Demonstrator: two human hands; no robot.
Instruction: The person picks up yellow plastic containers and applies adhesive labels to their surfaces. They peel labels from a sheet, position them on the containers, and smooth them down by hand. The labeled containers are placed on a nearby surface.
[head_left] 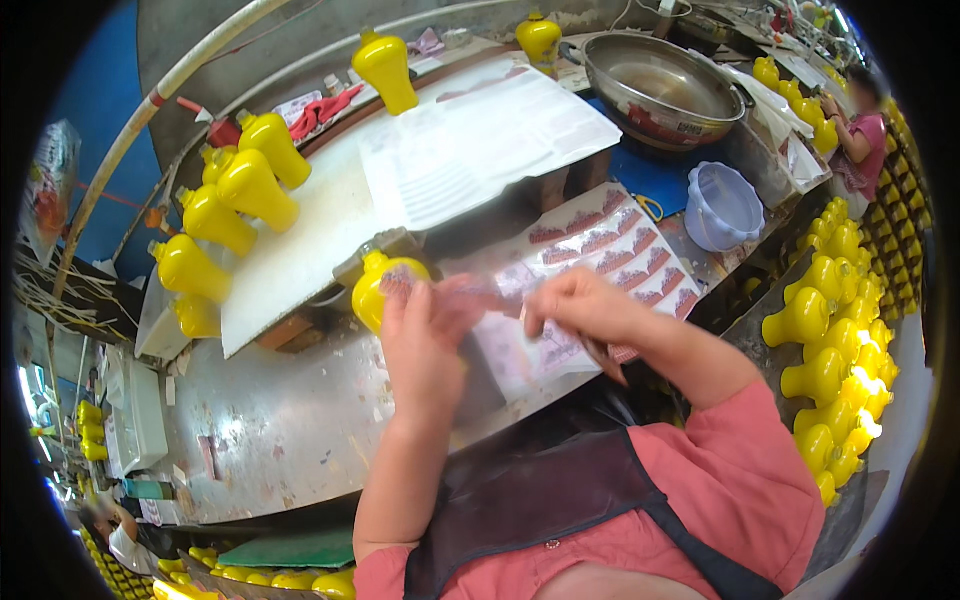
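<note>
My left hand is raised beside a yellow vase-shaped bottle, fingers closed on a translucent reddish decal strip. The strip is smeared by motion and stretches towards my right hand. A patterned patch of it overlaps the bottle's side. My right hand is pinched closed at the strip's other end. A dark, thin piece sticks out below its palm; its kind is unclear. Under and beyond my right hand lies a sheet of reddish-purple printed decals in rows.
Several yellow bottles stand on a white board at left. A big metal pan sits at the far right, near a lilac basin and yellow-handled scissors. More yellow bottles crowd the right side. A co-worker is beyond.
</note>
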